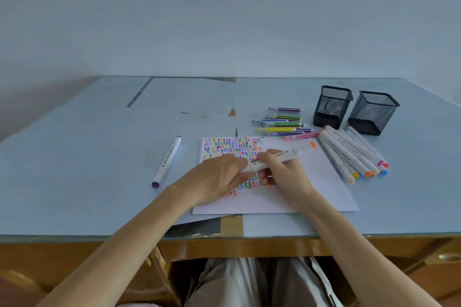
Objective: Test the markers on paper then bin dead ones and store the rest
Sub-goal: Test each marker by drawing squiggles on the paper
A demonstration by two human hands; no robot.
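The orange-capped marker [279, 158] is held by both hands, left hand [219, 177] and right hand [282, 172], fingers curled round it; the cap should be pulled straight off above the paper [311, 182].

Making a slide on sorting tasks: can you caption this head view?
Both hands hold an orange-capped marker over scribbled test paper, more markers beside two mesh pots.

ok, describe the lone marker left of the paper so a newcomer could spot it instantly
Start at the white paper covered in coloured squiggles, mid-table. Look left of it: one white-barrelled marker lies alone on the blue table, angled, its purple cap nearest the person. Every other loose marker sits in the groups right of the paper, by the two black mesh cups.
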